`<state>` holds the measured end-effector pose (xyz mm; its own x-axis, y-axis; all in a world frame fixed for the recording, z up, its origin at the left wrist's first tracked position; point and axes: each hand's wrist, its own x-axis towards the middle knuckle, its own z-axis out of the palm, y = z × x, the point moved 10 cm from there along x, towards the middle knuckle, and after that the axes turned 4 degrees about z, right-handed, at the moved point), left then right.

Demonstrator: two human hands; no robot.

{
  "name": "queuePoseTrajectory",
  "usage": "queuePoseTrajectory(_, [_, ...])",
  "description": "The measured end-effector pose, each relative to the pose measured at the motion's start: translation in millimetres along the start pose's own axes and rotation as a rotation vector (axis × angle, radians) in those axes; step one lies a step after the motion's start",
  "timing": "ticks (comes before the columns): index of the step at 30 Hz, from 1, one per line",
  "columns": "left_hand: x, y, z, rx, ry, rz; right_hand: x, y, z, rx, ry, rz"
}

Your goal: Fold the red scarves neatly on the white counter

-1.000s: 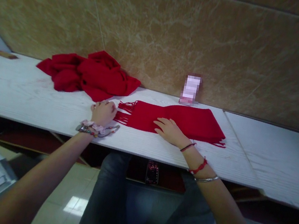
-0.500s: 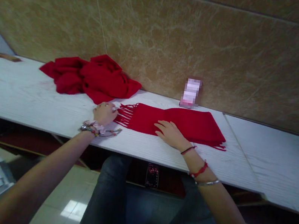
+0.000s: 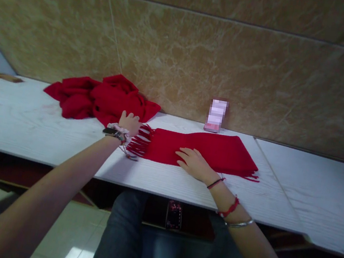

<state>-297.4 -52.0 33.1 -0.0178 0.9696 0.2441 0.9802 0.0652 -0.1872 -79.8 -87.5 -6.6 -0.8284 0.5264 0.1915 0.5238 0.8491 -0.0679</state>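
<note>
A red scarf [image 3: 169, 144] lies folded in a long flat strip on the white table, with fringe [image 3: 140, 141] at its left end and a few strands at its right corner. My left hand [image 3: 130, 123] is closed at the upper part of the left fringe, its fingertips partly hidden. Some strands bend up toward its fingers. My right hand [image 3: 194, 162] rests flat on the scarf's middle near the front edge, fingers stretched out. Behind my left hand lies a crumpled heap of red cloth [image 3: 111, 99].
A phone with a blurred screen [image 3: 216, 115] leans on the tiled wall [image 3: 188, 52] behind the scarf. The white tabletop [image 3: 26, 131] has a seam to the right. A second dark phone [image 3: 174, 214] lies below the front edge, and a wooden piece [image 3: 8, 78] is at far left.
My left hand has moved a little to the right and toward the back of the fringe, and the strands are more bunched. The right hand stays in place. The view has tilted up slightly.
</note>
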Motion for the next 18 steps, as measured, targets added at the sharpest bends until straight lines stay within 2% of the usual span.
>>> queuePoseTrajectory(3, [4, 4, -9.6, -0.036, 0.057, 0.024, 0, 1, -1, 0.007, 0.004, 0.008])
queuePoseTrajectory(5, [7, 30, -6.4, -0.088, 0.039, 0.199, 0, 1, -1, 0.011, 0.009, 0.009])
queuePoseTrajectory(7, [5, 55, 4.2, -0.113, -0.032, 0.382, 0, 1, 0, 0.011, 0.010, 0.008])
queuePoseTrajectory(8, [4, 59, 9.9, -0.097, -0.063, 0.409, 0, 2, 1, 0.010, 0.011, 0.006])
queuePoseTrajectory(9, [4, 56, 14.3, -0.062, -0.081, 0.375, 0, 2, 1, 0.008, 0.012, 0.006])
queuePoseTrajectory(10, [4, 45, 16.0, -0.018, -0.079, 0.279, 0, 2, 1, 0.006, 0.012, 0.004])
queuePoseTrajectory(12, [3, 17, 11.3, 0.050, -0.036, 0.056, 1, 1, 1, 0.004, 0.012, 0.001])
queuePoseTrajectory(14, [-2, -1, 3.7, 0.065, 0.005, -0.075, 1, 1, 1, 0.004, 0.005, 0.001])
queuePoseTrajectory(16, [-4, 4, -2.3, 0.002, 0.046, -0.035, 1, 2, 2, 0.006, -0.002, 0.004])
queuePoseTrajectory(18, [-6, 30, -2.5, -0.120, 0.051, 0.181, 1, 2, 2, 0.006, -0.005, 0.007])
